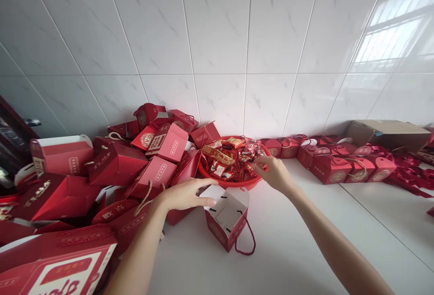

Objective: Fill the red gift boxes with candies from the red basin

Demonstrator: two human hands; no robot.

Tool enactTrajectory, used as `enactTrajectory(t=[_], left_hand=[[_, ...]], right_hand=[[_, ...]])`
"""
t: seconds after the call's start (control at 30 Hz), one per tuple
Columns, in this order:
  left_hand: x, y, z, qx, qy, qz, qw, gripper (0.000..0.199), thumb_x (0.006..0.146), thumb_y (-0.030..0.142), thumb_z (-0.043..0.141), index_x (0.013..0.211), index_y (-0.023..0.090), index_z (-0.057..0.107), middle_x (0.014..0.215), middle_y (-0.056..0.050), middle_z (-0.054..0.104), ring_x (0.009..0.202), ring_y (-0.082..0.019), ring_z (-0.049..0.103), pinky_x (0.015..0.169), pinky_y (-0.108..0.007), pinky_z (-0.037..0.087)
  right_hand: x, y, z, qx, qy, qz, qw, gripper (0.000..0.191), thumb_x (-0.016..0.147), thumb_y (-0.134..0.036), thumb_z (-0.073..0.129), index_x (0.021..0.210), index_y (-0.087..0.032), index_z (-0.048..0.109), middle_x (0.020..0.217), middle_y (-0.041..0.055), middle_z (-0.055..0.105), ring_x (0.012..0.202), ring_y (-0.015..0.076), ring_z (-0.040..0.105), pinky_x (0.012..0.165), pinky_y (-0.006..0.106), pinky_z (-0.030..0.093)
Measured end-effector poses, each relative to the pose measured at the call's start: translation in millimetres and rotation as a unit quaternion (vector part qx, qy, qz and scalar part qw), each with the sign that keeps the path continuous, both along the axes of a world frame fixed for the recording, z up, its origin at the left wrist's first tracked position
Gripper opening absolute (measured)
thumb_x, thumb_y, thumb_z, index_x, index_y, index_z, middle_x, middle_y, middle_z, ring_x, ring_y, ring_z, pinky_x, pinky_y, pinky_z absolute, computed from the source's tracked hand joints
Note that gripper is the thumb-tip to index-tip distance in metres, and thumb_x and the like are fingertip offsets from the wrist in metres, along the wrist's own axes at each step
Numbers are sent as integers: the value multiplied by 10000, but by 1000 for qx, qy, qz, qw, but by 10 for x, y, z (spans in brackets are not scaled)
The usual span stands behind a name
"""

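An open red candy box [226, 225] with a white inside stands on the table, its dark red cord handle [254, 240] hanging down on the right. My left hand [186, 194] grips the raised flap at the box's left rim, thumb on the near side. Behind the box is a red plastic basin [242, 183] heaped with wrapped candies [233, 152], most in red wrappers. At the basin's right edge, my right hand [273, 173] has its fingers closed among the candies. What they pinch, if anything, is partly hidden.
Many red boxes [118, 164] are piled loosely on the left, up to the tiled wall [220, 37]. On the right, closed red boxes [352, 168] stand in rows by a cardboard carton [386, 134] and dark red ribbons [410, 168].
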State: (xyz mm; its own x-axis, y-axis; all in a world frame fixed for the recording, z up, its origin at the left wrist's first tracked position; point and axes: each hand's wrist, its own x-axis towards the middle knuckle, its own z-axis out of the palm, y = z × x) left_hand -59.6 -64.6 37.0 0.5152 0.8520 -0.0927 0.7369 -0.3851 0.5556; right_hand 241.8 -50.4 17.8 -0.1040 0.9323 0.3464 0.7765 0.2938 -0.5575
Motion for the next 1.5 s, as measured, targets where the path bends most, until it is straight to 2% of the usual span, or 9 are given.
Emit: enactTrajectory(t=[0.17, 0.3, 0.43, 0.6, 0.77, 0.9, 1.17, 1.4, 1.5], left_hand=[[62, -12, 17, 51, -68, 61, 995, 416, 874, 515, 608, 1142, 214, 710, 986, -57, 761, 884, -210, 700, 797, -300, 554], [245, 81, -40, 113, -109, 40, 987, 264, 882, 384, 590, 1010, 211, 743, 1009, -56, 767, 914, -202, 702, 846, -297, 546], [424, 217, -66, 162, -70, 54, 983, 241, 892, 306, 572, 1016, 188, 742, 1075, -87, 755, 980, -232, 703, 894, -321, 524], [527, 338, -48, 163, 36, 144, 975, 236, 919, 309, 568, 1048, 183, 719, 1132, -148, 737, 1096, -306, 674, 901, -368, 502], [558, 428, -145, 150, 30, 163, 975, 242, 833, 235, 661, 1065, 182, 704, 1052, -141, 748, 1062, -315, 681, 865, -365, 501], [540, 476, -218, 131, -26, 160, 978, 392, 756, 191, 709, 1146, 155, 685, 1000, -115, 767, 959, -284, 715, 823, -344, 525], [529, 552, -265, 81, -252, 106, 958, 312, 818, 300, 637, 1092, 160, 689, 1065, -90, 776, 957, -236, 724, 867, -340, 559], [538, 569, -247, 251, -56, 191, 947, 499, 784, 99, 632, 1274, 195, 631, 1205, -122, 698, 1172, -290, 623, 1036, -402, 469], [576, 489, -210, 300, -31, 151, 941, 323, 779, 156, 685, 1094, 224, 712, 1100, -87, 686, 1113, -273, 623, 1000, -387, 482]], right_hand=[[-241, 235, -42, -32, -111, -49, 992, 82, 765, -227, 703, 807, -172, 658, 1078, 181, 698, 1123, 361, 609, 932, 463, 463], [-284, 311, -113, -69, -24, -39, 997, 144, 640, -143, 686, 630, -201, 554, 846, 103, 682, 922, 297, 638, 791, 380, 479], [-193, 378, -99, -94, 144, -11, 985, 190, 700, -291, 640, 580, -215, 514, 613, 21, 562, 715, 228, 617, 663, 338, 490], [-135, 432, -82, -117, 400, 52, 907, 267, 767, -497, 545, 744, -232, 520, 701, 3, 603, 650, 191, 647, 633, 339, 566], [-254, 468, -156, -163, 525, 97, 829, 304, 685, -484, 679, 740, -233, 518, 717, 7, 650, 639, 197, 680, 616, 335, 579], [-353, 444, -183, -195, 557, 123, 798, 286, 642, -409, 759, 761, -225, 577, 741, 7, 665, 703, 217, 716, 624, 327, 585], [-358, 394, -163, -220, 614, 154, 742, 265, 650, -375, 809, 755, -207, 632, 719, 4, 721, 702, 178, 715, 744, 314, 588], [-368, 413, -179, -210, 633, 135, 732, 260, 588, -331, 853, 680, -208, 644, 672, -18, 686, 704, 175, 700, 687, 283, 564], [-368, 433, -210, -207, 626, 136, 740, 275, 584, -359, 861, 682, -215, 648, 699, -14, 691, 734, 186, 701, 707, 295, 561]])
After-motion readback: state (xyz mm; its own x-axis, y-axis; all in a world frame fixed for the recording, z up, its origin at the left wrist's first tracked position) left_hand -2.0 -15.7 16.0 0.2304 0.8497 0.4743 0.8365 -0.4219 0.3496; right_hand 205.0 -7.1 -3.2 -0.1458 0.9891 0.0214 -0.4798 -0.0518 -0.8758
